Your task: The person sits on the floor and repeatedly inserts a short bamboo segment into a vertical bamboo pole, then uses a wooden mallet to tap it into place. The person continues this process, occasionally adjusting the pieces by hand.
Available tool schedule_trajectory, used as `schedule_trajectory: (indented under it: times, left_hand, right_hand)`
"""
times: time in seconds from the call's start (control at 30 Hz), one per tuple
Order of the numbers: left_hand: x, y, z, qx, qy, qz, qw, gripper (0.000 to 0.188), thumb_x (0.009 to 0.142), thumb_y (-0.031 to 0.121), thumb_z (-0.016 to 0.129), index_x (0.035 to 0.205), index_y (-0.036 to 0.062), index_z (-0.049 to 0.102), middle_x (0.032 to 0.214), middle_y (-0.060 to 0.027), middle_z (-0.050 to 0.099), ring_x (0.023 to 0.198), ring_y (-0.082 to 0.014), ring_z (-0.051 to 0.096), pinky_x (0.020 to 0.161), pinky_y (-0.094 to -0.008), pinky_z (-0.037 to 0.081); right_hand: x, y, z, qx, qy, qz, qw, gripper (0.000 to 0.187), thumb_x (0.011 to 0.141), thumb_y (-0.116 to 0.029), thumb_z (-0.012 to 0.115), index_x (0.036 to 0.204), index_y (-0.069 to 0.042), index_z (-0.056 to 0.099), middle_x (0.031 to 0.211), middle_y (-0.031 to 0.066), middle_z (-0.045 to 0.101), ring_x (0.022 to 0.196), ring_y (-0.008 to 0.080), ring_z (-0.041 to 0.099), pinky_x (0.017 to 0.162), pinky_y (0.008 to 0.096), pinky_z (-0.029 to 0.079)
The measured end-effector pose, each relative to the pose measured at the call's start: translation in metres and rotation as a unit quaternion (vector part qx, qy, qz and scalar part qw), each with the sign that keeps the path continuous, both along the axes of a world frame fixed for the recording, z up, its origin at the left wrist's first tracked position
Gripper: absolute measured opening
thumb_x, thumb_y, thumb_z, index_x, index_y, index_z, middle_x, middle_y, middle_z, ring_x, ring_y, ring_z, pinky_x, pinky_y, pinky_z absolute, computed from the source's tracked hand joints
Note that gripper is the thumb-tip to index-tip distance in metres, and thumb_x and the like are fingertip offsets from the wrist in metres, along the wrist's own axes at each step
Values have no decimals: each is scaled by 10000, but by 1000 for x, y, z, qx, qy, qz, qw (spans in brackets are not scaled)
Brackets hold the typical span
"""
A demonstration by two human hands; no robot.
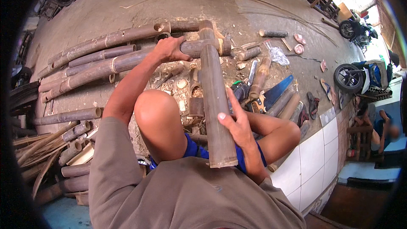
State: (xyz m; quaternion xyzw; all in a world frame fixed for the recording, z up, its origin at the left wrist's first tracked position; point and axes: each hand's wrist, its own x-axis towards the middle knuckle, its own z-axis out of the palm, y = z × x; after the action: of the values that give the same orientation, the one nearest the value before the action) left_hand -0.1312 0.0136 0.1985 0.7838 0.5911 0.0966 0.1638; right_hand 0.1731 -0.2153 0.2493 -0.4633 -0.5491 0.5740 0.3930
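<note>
A long brown bamboo pole runs from the far left toward the middle, and my left hand is closed over it near its right end. There it meets a thick bamboo tube that points back toward my lap. How the two fit together at the crossing I cannot tell. My right hand holds the right side of this tube, thumb on its upper face and index finger stretched along it. The other right fingers are partly hidden. Between my knees, a short notched bamboo piece lies beside the tube.
Right of the tube lie a blue-bladed handsaw, a knife blade, a clear plastic bag and several bamboo offcuts. More bamboo poles lie at left, with a pile of split pieces nearer. Parked motorbikes stand at right.
</note>
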Motion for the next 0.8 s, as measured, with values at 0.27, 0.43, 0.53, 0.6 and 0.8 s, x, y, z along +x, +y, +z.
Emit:
schedule_trajectory:
  times: [0.27, 0.43, 0.53, 0.6, 0.8]
  left_hand:
    - [8, -20, -17, -46, -48, -22, 998, 872, 665, 730, 798, 1163, 20, 707, 1049, -254, 756, 1041, -420, 723, 890, -522, 538]
    - [6, -37, -21, -127, -76, -19, 989, 889, 682, 767, 764, 1212, 53, 754, 1075, -222, 771, 1043, -366, 740, 921, -485, 546]
    - [9, -49, -9, -224, -103, -37, 968, 934, 707, 756, 755, 1280, 18, 729, 1108, -213, 766, 1053, -335, 727, 925, -460, 537]
    - [7, -54, -13, -257, -120, -57, 957, 944, 719, 746, 754, 1295, -1, 718, 1120, -218, 761, 1057, -334, 718, 925, -456, 531]
    - [0, -59, -29, -332, -133, -86, 930, 946, 729, 780, 739, 1261, -2, 748, 1143, -197, 763, 1065, -317, 707, 917, -459, 525]
  right_hand:
    - [-11, 57, 62, -35, 111, 33, 993, 789, 1069, -546, 552, 1586, 36, 426, 1508, 189, 560, 1379, 215, 524, 1172, 347, 376]
    - [-38, 125, 106, 57, 98, 77, 991, 652, 1111, -562, 418, 1310, 52, 507, 728, 257, 714, 521, 318, 692, 496, 386, 577]
    - [-38, 154, 107, 116, 40, 89, 988, 642, 1090, -571, 473, 1245, 44, 573, 712, 220, 714, 566, 287, 698, 554, 375, 577]
    - [-30, 159, 100, 179, -30, 99, 978, 708, 1048, -600, 553, 1190, 89, 633, 796, 237, 737, 684, 286, 742, 661, 385, 595]
    - [14, 141, -16, 220, -515, 151, 814, 940, 800, -608, 825, 1434, 43, 587, 1168, 321, 684, 1127, 419, 683, 986, 474, 546]
